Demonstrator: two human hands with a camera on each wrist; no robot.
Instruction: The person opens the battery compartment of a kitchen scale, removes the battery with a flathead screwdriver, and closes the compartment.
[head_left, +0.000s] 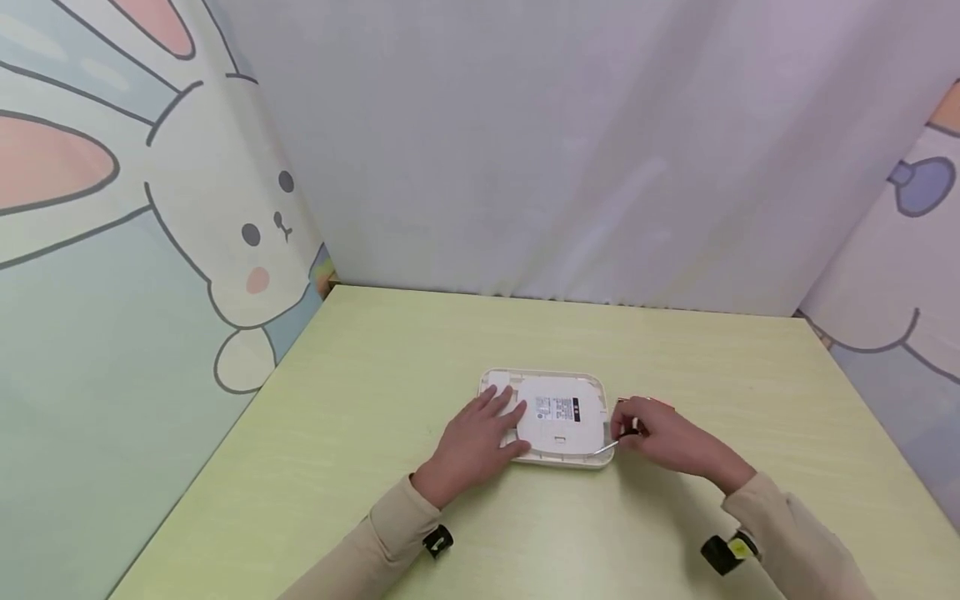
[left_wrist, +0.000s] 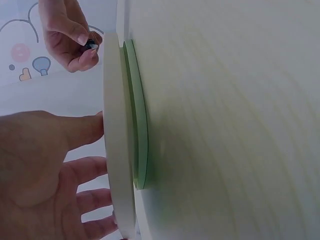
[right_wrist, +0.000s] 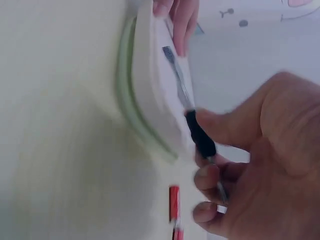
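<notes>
A white, flat, round-cornered device (head_left: 504, 377) lies on the table with its labelled panel (head_left: 546, 432) facing up. Beneath its white body, the left wrist view shows a green layer (left_wrist: 141, 120). My left hand (head_left: 480, 442) rests on the device's left part, fingers straight and spread. In my right hand (head_left: 663, 435) is a slim, flat-tipped metal pry tool (right_wrist: 201, 137) with a black grip, pinched between thumb and fingers. Its metal shaft (head_left: 604, 447) reaches over the device's near right corner, the tip right at the panel's edge.
Red batteries (right_wrist: 174, 202) lie on the light wooden table (head_left: 405, 350), just right of the device and partly behind my right hand in the head view. A pale curtain (head_left: 525, 150) hangs beyond the far table edge, with cartoon-printed cloth at both sides.
</notes>
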